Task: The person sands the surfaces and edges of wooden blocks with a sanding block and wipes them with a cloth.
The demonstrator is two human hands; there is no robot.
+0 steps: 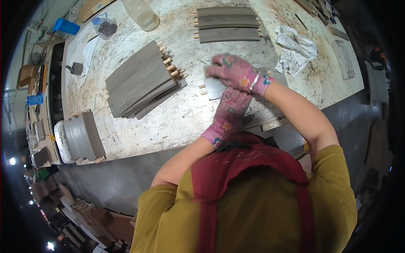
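Observation:
A small grey wooden board (214,89) with pale dowels (203,90) in its left end lies near the table's front edge. My left hand (231,109), in a pink flowered glove, is closed at the board's near edge, its fingers curled down. Over the board's far part reaches my right hand (236,74), gloved alike, with its fingers bent and pointing left. Motion blurs those fingertips, and a darkish patch beside them is too smeared to name. Both hands cover much of the board.
Grey doweled boards are stacked left of centre (139,80), at the far middle (228,25) and at the left front corner (84,137). A crumpled white cloth (295,49) lies right. A cloudy plastic container (141,14) and a clear jug (104,27) stand far left.

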